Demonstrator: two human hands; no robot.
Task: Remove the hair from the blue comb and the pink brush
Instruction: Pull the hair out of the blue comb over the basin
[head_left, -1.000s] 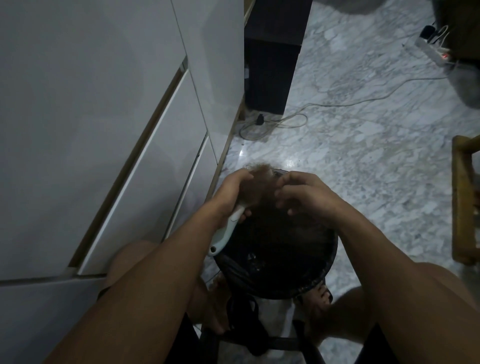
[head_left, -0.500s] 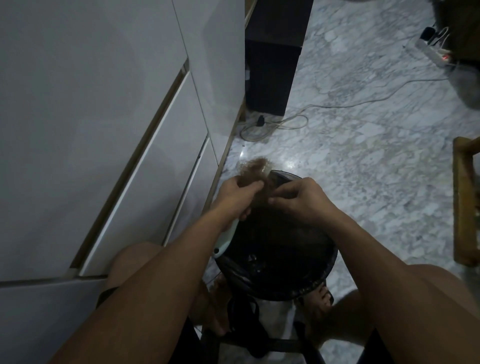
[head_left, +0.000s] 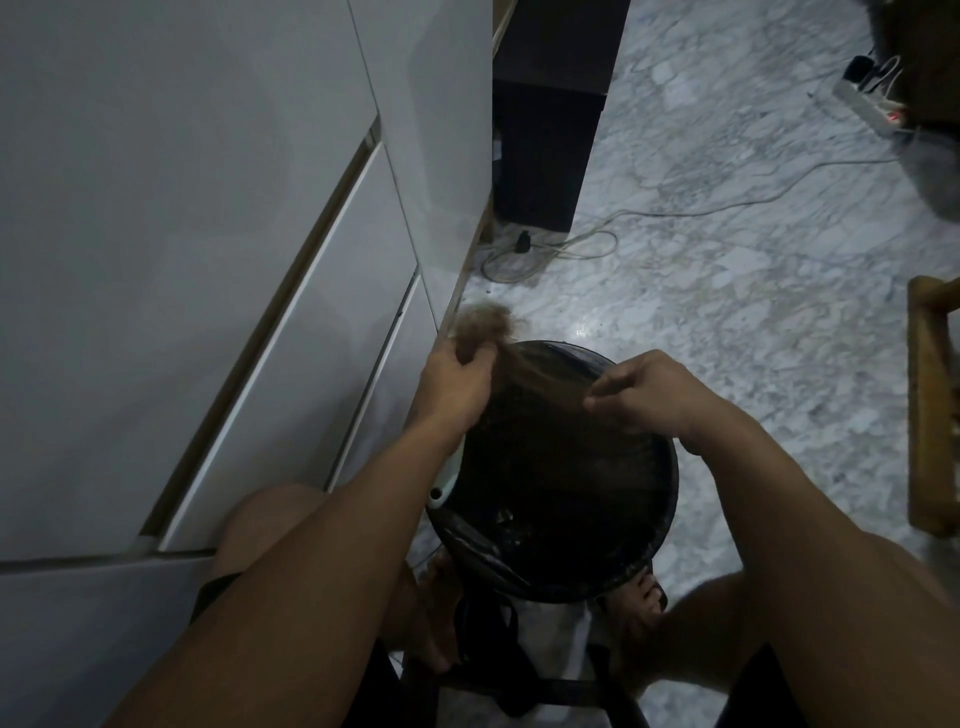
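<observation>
My left hand (head_left: 457, 382) grips a comb over a black bin (head_left: 660, 519). Only the comb's pale handle end (head_left: 444, 486) shows below my wrist; its teeth are hidden by the hand. A fluffy brown clump of hair (head_left: 483, 325) sticks up above my left fingers. Thin strands of hair (head_left: 545, 376) stretch from that clump across the bin to my right hand (head_left: 639, 397), whose fingertips pinch them. The pink brush is not visible.
White cabinet fronts (head_left: 208, 260) rise close on the left. A dark box (head_left: 545, 130) stands beyond, with a cable coil (head_left: 550, 254) on the marble floor and a power strip (head_left: 872, 104) far right. A wooden frame (head_left: 930, 405) stands at the right edge.
My right hand has drawn away to the right, pulling strands of hair out from the clump. My left hand stayed over the bin's left rim with the comb.
</observation>
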